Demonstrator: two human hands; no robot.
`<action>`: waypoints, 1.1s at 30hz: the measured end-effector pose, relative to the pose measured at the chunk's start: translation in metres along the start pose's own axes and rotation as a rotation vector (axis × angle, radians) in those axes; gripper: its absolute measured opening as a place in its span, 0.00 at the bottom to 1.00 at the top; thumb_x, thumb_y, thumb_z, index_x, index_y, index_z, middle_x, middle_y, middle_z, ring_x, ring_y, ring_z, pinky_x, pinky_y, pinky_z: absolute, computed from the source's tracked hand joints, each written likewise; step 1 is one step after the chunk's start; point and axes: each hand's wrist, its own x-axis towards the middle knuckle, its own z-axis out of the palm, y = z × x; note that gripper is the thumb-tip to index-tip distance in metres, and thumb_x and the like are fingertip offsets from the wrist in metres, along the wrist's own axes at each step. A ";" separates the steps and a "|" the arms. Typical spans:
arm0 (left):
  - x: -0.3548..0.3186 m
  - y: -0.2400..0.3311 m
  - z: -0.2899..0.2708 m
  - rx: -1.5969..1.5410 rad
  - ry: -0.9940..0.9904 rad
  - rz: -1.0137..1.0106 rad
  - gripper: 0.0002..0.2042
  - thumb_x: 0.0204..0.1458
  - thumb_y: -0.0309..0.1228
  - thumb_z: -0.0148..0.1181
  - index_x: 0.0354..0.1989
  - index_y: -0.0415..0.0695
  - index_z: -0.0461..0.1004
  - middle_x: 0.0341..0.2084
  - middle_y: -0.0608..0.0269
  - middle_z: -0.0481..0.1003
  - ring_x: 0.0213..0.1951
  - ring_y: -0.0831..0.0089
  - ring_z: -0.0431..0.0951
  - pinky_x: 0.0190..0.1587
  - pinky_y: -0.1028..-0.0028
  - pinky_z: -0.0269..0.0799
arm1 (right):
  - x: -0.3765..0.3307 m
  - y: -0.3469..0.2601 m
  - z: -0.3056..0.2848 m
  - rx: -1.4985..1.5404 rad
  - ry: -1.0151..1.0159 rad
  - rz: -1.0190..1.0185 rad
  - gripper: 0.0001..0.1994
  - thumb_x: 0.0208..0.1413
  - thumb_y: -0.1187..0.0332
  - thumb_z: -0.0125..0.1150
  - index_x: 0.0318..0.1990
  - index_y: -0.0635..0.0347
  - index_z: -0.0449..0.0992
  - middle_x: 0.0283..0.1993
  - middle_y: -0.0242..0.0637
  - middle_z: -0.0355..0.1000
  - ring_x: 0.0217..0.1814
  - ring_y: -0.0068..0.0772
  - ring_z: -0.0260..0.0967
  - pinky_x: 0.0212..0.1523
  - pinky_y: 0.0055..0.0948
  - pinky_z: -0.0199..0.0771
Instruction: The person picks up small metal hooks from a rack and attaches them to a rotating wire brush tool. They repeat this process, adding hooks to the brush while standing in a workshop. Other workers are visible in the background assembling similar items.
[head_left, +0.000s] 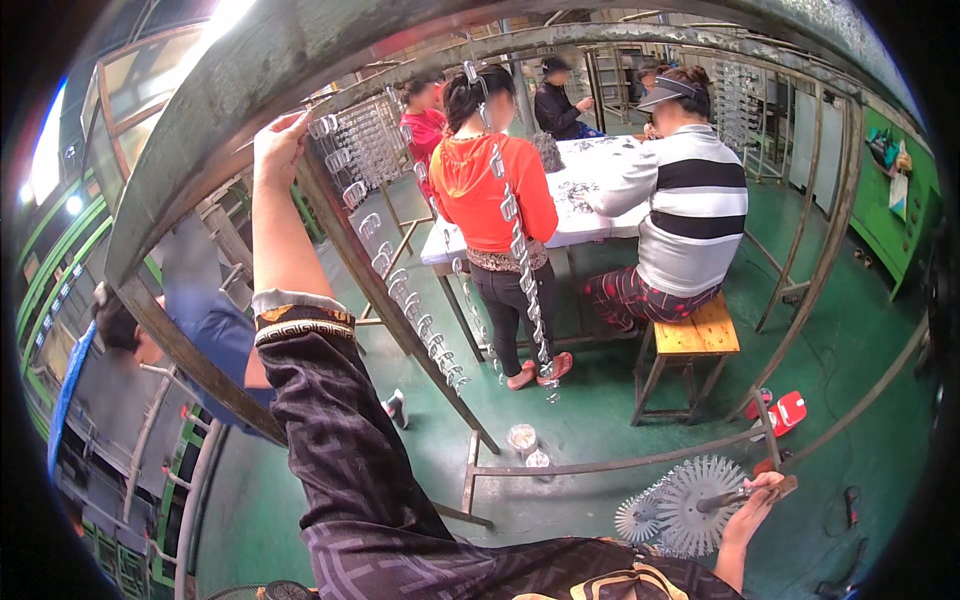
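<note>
My left hand (280, 152) is raised at the upper left, beside the top of a metal rack frame (350, 240). Its fingers are pinched together near the upper bar, and what they hold, if anything, is too small to make out. Chains of linked metal hooks (518, 225) hang down from the rack's top bar. Low on the right, my right hand (752, 512) is closed around a short rod (735, 497). Round, flat metal pieces with radiating teeth (695, 500) sit at the rod's far end, above the green floor.
Beyond the rack, several people work around a white-covered table (610, 228) with small metal parts on it. One sits on a wooden stool (697, 335). A person in blue (215, 320) is close by on the left. A red container (788, 412) stands on the floor at right.
</note>
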 end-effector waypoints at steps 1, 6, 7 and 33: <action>0.002 -0.001 0.001 0.026 0.007 -0.004 0.09 0.43 0.30 0.65 0.34 0.42 0.76 0.19 0.72 0.70 0.19 0.86 0.64 0.21 0.85 0.57 | 0.000 0.000 0.001 -0.012 0.006 -0.016 0.18 0.61 0.52 0.35 0.37 0.60 0.56 0.35 0.37 0.51 0.37 0.31 0.53 0.41 0.30 0.60; 0.007 -0.001 0.006 0.025 -0.005 0.015 0.10 0.44 0.30 0.64 0.35 0.40 0.76 0.19 0.71 0.70 0.19 0.85 0.63 0.20 0.84 0.56 | -0.001 -0.007 0.005 0.039 0.033 0.005 0.18 0.60 0.52 0.36 0.36 0.61 0.55 0.35 0.38 0.51 0.37 0.32 0.53 0.43 0.32 0.58; 0.010 -0.002 0.005 -0.016 -0.027 0.016 0.11 0.44 0.29 0.64 0.36 0.40 0.76 0.19 0.71 0.70 0.19 0.85 0.63 0.20 0.84 0.56 | -0.001 -0.006 0.006 0.044 0.025 0.007 0.18 0.60 0.52 0.36 0.36 0.61 0.55 0.35 0.38 0.51 0.37 0.32 0.53 0.43 0.32 0.58; 0.016 0.008 -0.003 -0.263 -0.124 -0.114 0.10 0.46 0.24 0.61 0.36 0.34 0.73 0.25 0.66 0.72 0.20 0.85 0.62 0.17 0.85 0.53 | 0.002 -0.013 0.009 0.082 0.036 0.022 0.19 0.59 0.53 0.38 0.35 0.63 0.57 0.35 0.38 0.51 0.38 0.33 0.53 0.45 0.33 0.60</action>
